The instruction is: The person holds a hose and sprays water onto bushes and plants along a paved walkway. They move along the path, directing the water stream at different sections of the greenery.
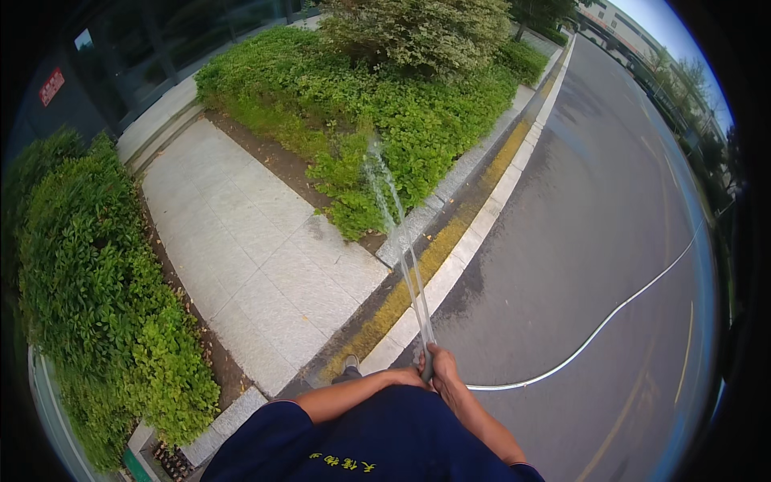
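Note:
Just in front of my waist, my right hand grips the end of a garden hose, its thumb at the outlet. My left hand is closed around the same hose end, lower and partly hidden behind it. Two thin streams of water leave the outlet, cross the kerb and fall on the low green shrubs. The pale hose length curves away over the road on the right; where it passes by my right forearm it is hidden.
Stone paving lies between the shrub bed and a leafy hedge on the left. A pale kerb with a yellow strip borders the asphalt road. A large bush and a dark glass building front stand ahead.

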`<state>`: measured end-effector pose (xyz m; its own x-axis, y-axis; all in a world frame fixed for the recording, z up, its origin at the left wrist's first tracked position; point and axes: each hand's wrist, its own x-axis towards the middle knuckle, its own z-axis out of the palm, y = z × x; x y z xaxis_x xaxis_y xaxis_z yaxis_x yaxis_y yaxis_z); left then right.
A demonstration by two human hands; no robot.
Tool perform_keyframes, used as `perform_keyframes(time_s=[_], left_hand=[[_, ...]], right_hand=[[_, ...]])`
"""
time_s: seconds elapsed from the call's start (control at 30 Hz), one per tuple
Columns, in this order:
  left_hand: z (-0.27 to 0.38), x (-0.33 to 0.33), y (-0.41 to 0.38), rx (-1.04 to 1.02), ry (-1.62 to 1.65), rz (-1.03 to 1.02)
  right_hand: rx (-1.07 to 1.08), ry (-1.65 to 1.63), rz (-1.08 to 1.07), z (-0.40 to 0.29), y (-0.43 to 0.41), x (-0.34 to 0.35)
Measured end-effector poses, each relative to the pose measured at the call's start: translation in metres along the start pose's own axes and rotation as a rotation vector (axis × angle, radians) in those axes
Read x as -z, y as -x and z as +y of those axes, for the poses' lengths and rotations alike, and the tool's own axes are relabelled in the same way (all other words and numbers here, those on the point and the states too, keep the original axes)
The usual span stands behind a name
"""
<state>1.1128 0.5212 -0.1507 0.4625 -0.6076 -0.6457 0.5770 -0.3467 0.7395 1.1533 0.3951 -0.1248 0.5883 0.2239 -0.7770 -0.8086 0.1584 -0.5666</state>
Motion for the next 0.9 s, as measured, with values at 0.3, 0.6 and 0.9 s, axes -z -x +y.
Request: perform_keyframes(time_s=[0.3, 0.6, 0.9], left_hand=[[-0.035, -0.001, -0.035, -0.034, -0.002, -0.045], [-0.036, 0.005, -0.025, -0.103, -0.058, -0.012], [-0.051, 0.013, -0.011, -0.158, 0.060, 0.073]], right_hand=[[0.006, -0.080, 0.052, 0.000, 0.008, 0.000], [0.014, 0.014, 0.017, 0.000, 0.007, -0.014], [0.066, 0.160, -0.092, 0.004, -0.001, -0.038]])
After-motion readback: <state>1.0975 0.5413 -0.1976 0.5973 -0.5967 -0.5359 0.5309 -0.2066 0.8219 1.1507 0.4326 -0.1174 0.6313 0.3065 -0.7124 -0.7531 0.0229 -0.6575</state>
